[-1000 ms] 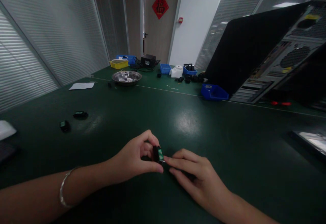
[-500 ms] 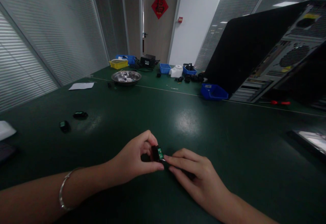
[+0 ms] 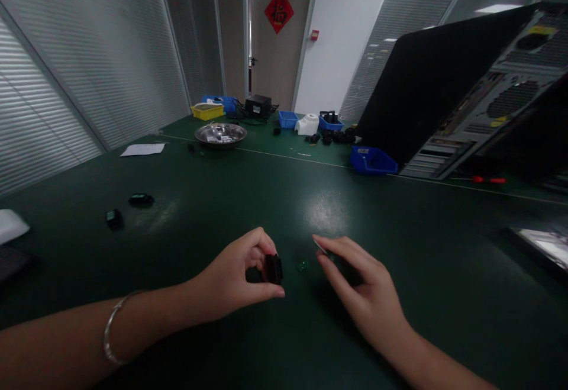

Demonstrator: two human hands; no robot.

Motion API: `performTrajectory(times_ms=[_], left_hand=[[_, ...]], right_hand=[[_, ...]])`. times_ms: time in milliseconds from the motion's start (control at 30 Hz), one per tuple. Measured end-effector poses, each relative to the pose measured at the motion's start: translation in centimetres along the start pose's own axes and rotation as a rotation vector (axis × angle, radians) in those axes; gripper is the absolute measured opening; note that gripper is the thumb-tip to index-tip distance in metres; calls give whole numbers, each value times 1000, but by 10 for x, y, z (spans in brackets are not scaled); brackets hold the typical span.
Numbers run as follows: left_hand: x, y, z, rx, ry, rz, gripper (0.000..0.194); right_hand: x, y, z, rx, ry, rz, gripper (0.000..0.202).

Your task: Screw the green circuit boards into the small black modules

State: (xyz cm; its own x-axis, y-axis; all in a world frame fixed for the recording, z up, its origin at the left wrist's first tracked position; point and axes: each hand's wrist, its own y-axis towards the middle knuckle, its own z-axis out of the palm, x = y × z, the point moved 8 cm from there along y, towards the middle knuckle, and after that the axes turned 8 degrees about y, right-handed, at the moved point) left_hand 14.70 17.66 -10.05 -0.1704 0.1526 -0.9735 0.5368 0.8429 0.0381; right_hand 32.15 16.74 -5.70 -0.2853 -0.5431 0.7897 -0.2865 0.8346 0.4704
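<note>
My left hand [image 3: 242, 274] grips a small black plastic housing [image 3: 274, 269] between thumb and fingers, its side dark with no green board showing on it. A small green circuit board [image 3: 302, 266] is just right of the housing, apart from both hands; whether it lies on the table or is in the air I cannot tell. In my right hand [image 3: 361, 286], a thin metal tool [image 3: 319, 247] is pinched between thumb and index finger, most of it hidden. Two similar black parts with green faces, one nearer [image 3: 114, 219] and one farther [image 3: 141, 199], lie on the table at left.
On the green table [image 3: 248, 195] stand a steel bowl [image 3: 220, 135], a yellow bin [image 3: 207, 112] and a blue bin [image 3: 373, 160]. A computer tower [image 3: 444, 88] looms at right, with a red-handled tool [image 3: 488, 180] beside it. A white sheet [image 3: 142, 150] lies at left.
The green circuit board has come out of the black housing and is now between my hands. My right hand has moved right and slightly away with the thin tool; my left hand is nearly still.
</note>
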Motion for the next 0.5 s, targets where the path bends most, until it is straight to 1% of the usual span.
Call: performTrajectory(times_ms=[67, 133, 233, 400, 500], left_hand=[[0, 0, 0, 7, -4, -11, 39], [0, 0, 0, 13, -19, -17, 39], [-1, 0, 0, 10, -38, -13, 41], [-4, 0, 1, 6, -39, -2, 40], [-6, 0, 3, 25, -21, -10, 39]], right_hand=[[-1, 1, -7, -61, -62, -19, 26], [-3, 2, -9, -57, -98, -26, 20], [-6, 2, -2, 22, -126, -13, 11], [-3, -3, 18, 206, -186, 2, 14], [-1, -5, 26, 290, -240, 12, 20]])
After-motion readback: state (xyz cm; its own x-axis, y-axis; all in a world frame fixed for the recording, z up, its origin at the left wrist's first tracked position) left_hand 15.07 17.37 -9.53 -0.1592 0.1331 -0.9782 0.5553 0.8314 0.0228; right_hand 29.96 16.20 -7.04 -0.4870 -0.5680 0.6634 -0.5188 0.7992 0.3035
